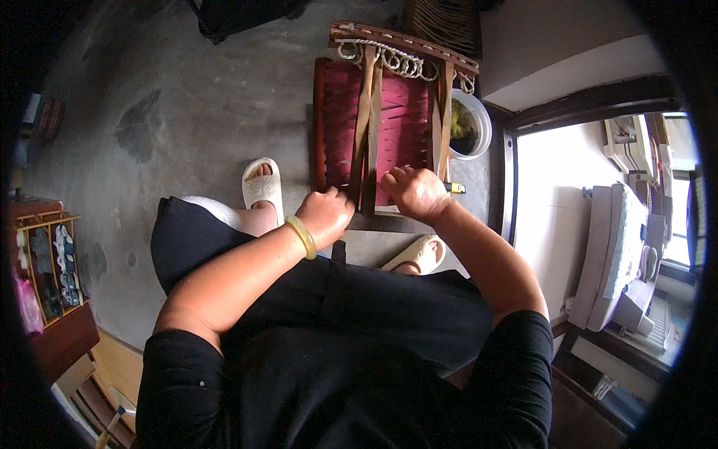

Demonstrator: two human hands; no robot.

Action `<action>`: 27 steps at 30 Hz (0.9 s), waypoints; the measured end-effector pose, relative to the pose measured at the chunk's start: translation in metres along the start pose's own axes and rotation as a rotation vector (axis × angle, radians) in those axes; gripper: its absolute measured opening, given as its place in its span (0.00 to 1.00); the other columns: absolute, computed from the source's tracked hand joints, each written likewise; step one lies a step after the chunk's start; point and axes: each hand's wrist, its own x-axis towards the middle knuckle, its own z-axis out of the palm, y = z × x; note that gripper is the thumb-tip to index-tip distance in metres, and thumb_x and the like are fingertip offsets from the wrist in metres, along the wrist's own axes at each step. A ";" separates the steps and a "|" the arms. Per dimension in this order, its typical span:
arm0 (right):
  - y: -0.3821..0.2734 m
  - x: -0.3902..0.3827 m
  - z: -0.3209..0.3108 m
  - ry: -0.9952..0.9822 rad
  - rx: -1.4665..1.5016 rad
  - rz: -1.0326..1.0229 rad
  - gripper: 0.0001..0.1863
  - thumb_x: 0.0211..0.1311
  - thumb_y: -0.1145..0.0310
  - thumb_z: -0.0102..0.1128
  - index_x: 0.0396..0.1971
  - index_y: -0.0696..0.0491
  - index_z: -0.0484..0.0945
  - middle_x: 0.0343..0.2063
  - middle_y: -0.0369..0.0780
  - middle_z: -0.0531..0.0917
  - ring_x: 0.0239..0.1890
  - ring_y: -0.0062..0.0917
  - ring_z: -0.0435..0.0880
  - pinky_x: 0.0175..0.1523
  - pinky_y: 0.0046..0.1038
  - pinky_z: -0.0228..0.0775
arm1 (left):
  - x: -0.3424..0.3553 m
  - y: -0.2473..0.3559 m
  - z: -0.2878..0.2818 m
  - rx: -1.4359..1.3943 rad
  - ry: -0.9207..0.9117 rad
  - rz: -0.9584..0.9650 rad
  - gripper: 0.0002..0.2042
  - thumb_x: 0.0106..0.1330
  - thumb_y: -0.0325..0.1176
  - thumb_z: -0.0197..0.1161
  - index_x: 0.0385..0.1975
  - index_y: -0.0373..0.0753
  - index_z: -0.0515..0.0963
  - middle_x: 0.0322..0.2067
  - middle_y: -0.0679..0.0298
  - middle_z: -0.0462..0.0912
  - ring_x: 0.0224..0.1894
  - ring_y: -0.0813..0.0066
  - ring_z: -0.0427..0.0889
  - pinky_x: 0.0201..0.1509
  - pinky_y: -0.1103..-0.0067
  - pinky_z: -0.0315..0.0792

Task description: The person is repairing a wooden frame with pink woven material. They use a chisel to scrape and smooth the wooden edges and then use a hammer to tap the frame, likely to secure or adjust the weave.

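Your left hand [327, 217] and right hand [413, 196] are both curled, can't tell around what; wooden frame [363, 120] looks stiff, so grab bare wood, not soft cord [410, 72].

Bucket [485, 129] R of frame [372, 135], slipper [263, 185] L (w/ foot [264, 209] in).

A home, it seems: pale slippers [263, 188] on a grey floor [202, 127], a furnished room [553, 217] through the right-hand doorway [510, 187].
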 end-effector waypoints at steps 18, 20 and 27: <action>-0.002 -0.003 0.005 -0.012 0.024 -0.019 0.12 0.52 0.68 0.51 0.37 0.51 0.71 0.30 0.40 0.78 0.32 0.33 0.82 0.33 0.33 0.76 | 0.001 0.000 -0.001 0.001 -0.037 -0.001 0.19 0.42 0.40 0.73 0.31 0.38 0.77 0.34 0.61 0.79 0.43 0.65 0.78 0.39 0.71 0.77; 0.000 0.000 -0.001 0.001 -0.010 -0.009 0.11 0.52 0.68 0.51 0.36 0.51 0.71 0.29 0.40 0.78 0.32 0.33 0.82 0.32 0.33 0.76 | 0.002 0.000 -0.002 -0.001 -0.040 -0.005 0.19 0.42 0.41 0.73 0.31 0.38 0.77 0.34 0.61 0.79 0.43 0.65 0.77 0.40 0.71 0.77; 0.031 0.027 -0.006 0.011 -0.123 0.150 0.11 0.53 0.66 0.54 0.36 0.52 0.70 0.29 0.39 0.78 0.34 0.32 0.82 0.33 0.32 0.76 | 0.000 -0.005 -0.006 -0.047 -0.035 0.022 0.20 0.43 0.42 0.72 0.32 0.37 0.76 0.35 0.62 0.78 0.44 0.65 0.77 0.40 0.71 0.77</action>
